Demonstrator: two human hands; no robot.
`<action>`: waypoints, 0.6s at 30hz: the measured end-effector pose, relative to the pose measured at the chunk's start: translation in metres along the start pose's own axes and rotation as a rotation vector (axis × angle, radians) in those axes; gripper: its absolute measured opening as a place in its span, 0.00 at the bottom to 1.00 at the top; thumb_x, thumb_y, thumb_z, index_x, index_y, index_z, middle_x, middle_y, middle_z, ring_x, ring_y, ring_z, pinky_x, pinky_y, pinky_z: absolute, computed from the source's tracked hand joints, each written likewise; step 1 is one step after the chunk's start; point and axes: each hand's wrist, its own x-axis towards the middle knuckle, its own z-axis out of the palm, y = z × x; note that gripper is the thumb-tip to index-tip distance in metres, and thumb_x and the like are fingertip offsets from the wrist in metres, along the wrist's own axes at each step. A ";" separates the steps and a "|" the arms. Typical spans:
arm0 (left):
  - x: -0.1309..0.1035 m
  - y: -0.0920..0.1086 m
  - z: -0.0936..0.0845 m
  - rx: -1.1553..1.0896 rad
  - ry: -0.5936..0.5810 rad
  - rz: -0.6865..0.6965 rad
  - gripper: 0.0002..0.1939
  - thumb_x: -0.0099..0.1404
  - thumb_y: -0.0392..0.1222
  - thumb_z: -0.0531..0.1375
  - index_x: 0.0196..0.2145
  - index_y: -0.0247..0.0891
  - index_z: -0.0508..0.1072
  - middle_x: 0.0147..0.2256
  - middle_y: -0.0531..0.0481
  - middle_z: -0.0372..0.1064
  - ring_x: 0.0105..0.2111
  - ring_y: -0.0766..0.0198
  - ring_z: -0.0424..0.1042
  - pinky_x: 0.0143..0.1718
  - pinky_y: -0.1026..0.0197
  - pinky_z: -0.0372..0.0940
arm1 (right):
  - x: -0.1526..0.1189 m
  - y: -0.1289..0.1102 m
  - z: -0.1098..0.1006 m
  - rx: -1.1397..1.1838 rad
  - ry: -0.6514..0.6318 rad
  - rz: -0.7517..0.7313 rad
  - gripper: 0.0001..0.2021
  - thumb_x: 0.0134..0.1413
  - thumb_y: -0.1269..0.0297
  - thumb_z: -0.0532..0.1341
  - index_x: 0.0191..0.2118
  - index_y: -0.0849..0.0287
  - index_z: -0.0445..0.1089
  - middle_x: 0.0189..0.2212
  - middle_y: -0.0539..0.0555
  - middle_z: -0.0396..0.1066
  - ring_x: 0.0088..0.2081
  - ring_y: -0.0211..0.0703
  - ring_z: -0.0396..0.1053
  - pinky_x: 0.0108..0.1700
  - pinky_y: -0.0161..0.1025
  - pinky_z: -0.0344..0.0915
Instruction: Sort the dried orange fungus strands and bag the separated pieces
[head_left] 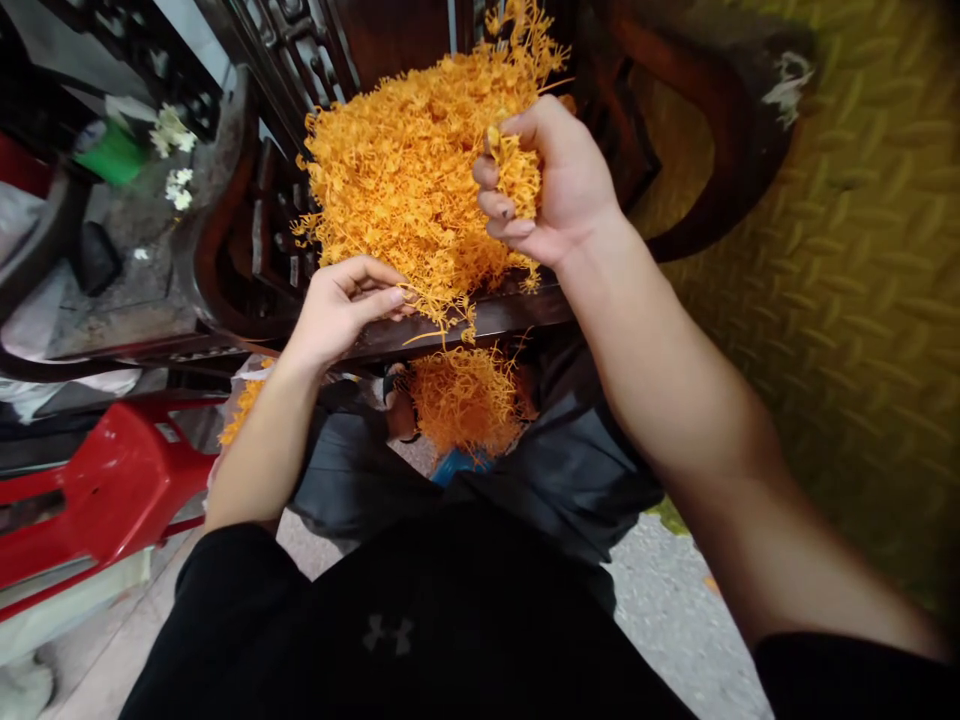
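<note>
Black shirt cloth (pixel 420 590) is closest. The right hand (pixel 564 175) is curled around an orange bunch (pixel 519 180), and the left hand (pixel 341 308) pinches stringy bits (pixel 439 305) at the front of the big orange pile (pixel 405 170) on a dark wooden seat (pixel 525 313).

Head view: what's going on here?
A person is handling orange, flower-like strands with both bare hands. The right hand is curled around a small clump, held up in front of the large orange pile on a dark wooden seat. The left hand has its fingertips at the pile's front edge; whether they grip a strand is hard to tell. More orange strands show below, between the person's legs.
</note>
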 end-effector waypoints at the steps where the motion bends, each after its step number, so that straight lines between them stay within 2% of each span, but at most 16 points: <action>1: -0.003 -0.003 0.004 0.071 -0.046 0.026 0.12 0.53 0.36 0.77 0.34 0.36 0.80 0.31 0.47 0.78 0.32 0.60 0.79 0.36 0.60 0.70 | 0.000 0.000 0.001 -0.008 -0.007 0.000 0.12 0.71 0.63 0.45 0.33 0.55 0.56 0.24 0.41 0.59 0.18 0.21 0.55 0.20 0.30 0.36; 3: -0.012 -0.013 0.016 0.275 -0.227 0.101 0.09 0.55 0.37 0.75 0.34 0.38 0.81 0.31 0.48 0.79 0.33 0.61 0.78 0.38 0.60 0.70 | 0.002 0.001 0.003 -0.037 0.008 -0.010 0.13 0.72 0.62 0.46 0.33 0.56 0.57 0.25 0.42 0.60 0.18 0.21 0.56 0.20 0.29 0.37; 6: -0.031 -0.026 0.036 0.536 -0.612 0.175 0.07 0.55 0.38 0.74 0.31 0.44 0.82 0.33 0.48 0.80 0.38 0.57 0.79 0.43 0.58 0.71 | 0.008 0.009 0.002 -0.135 0.072 -0.036 0.12 0.68 0.54 0.57 0.35 0.55 0.62 0.26 0.45 0.63 0.20 0.27 0.59 0.17 0.28 0.43; 7: -0.036 -0.027 0.040 0.562 -0.697 0.196 0.07 0.55 0.38 0.74 0.32 0.45 0.83 0.36 0.48 0.81 0.41 0.55 0.80 0.47 0.56 0.71 | 0.011 0.013 0.002 -0.174 0.092 -0.039 0.13 0.65 0.51 0.61 0.36 0.54 0.63 0.27 0.47 0.64 0.21 0.30 0.61 0.16 0.29 0.46; 8: -0.041 -0.024 0.042 0.567 -0.719 0.233 0.06 0.58 0.38 0.73 0.35 0.46 0.83 0.40 0.48 0.82 0.45 0.53 0.80 0.51 0.54 0.71 | 0.013 0.019 0.002 -0.210 0.103 -0.039 0.14 0.63 0.49 0.63 0.37 0.53 0.64 0.28 0.48 0.66 0.23 0.34 0.64 0.16 0.30 0.50; 9: -0.043 -0.019 0.042 0.558 -0.659 0.287 0.07 0.61 0.39 0.71 0.38 0.47 0.84 0.44 0.47 0.82 0.49 0.52 0.79 0.55 0.52 0.69 | 0.015 0.025 0.003 -0.235 0.111 -0.040 0.14 0.62 0.48 0.64 0.37 0.53 0.65 0.29 0.50 0.67 0.24 0.37 0.66 0.17 0.31 0.52; 10: -0.044 -0.011 0.042 0.540 -0.535 0.350 0.08 0.63 0.39 0.70 0.41 0.47 0.83 0.48 0.47 0.81 0.54 0.51 0.77 0.59 0.51 0.67 | 0.017 0.033 0.006 -0.253 0.110 -0.038 0.14 0.62 0.47 0.63 0.38 0.52 0.66 0.30 0.51 0.68 0.27 0.39 0.68 0.18 0.33 0.55; 13: -0.033 0.011 0.039 0.460 -0.025 0.515 0.18 0.63 0.42 0.71 0.51 0.43 0.80 0.57 0.46 0.74 0.65 0.48 0.67 0.65 0.49 0.63 | 0.020 0.058 0.024 -0.248 0.055 -0.040 0.14 0.66 0.48 0.59 0.41 0.54 0.68 0.35 0.53 0.73 0.35 0.44 0.73 0.26 0.36 0.67; 14: -0.026 0.015 0.039 0.438 0.091 0.539 0.21 0.62 0.44 0.72 0.53 0.41 0.79 0.59 0.45 0.73 0.67 0.46 0.64 0.64 0.49 0.63 | 0.020 0.067 0.032 -0.229 0.034 -0.055 0.15 0.67 0.49 0.57 0.42 0.55 0.69 0.37 0.53 0.73 0.38 0.45 0.74 0.30 0.38 0.70; 16: -0.008 0.015 0.041 0.469 0.171 0.569 0.23 0.65 0.49 0.70 0.55 0.38 0.77 0.61 0.44 0.70 0.69 0.45 0.60 0.64 0.48 0.63 | 0.021 0.081 0.047 -0.156 0.004 -0.095 0.16 0.68 0.48 0.55 0.46 0.56 0.70 0.41 0.53 0.74 0.46 0.47 0.74 0.41 0.41 0.74; 18: 0.013 0.007 0.044 0.649 0.131 0.654 0.23 0.71 0.55 0.63 0.56 0.38 0.76 0.62 0.44 0.70 0.69 0.45 0.61 0.68 0.44 0.57 | 0.022 0.089 0.057 -0.033 -0.018 -0.115 0.20 0.68 0.43 0.53 0.47 0.55 0.69 0.43 0.52 0.75 0.52 0.48 0.73 0.49 0.44 0.74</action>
